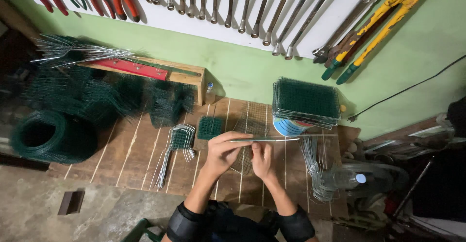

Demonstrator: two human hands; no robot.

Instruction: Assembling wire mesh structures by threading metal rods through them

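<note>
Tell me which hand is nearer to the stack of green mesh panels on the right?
The right hand. It is just below and left of the stack of green mesh panels, while the left hand is farther left. Both hold a thin metal rod.

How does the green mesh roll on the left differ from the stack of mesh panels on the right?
The green mesh roll is wound into a cylinder lying on its side; the stack of mesh panels is flat cut rectangles. The roll sits on the bench; the stack rests atop a round container. Both are dark green wire mesh.

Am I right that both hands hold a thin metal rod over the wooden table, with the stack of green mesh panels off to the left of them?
Not quite. In the head view the stack of green mesh panels sits to the right of the hands, not the left. The left hand and right hand do hold the thin metal rod over the wooden table.
</note>
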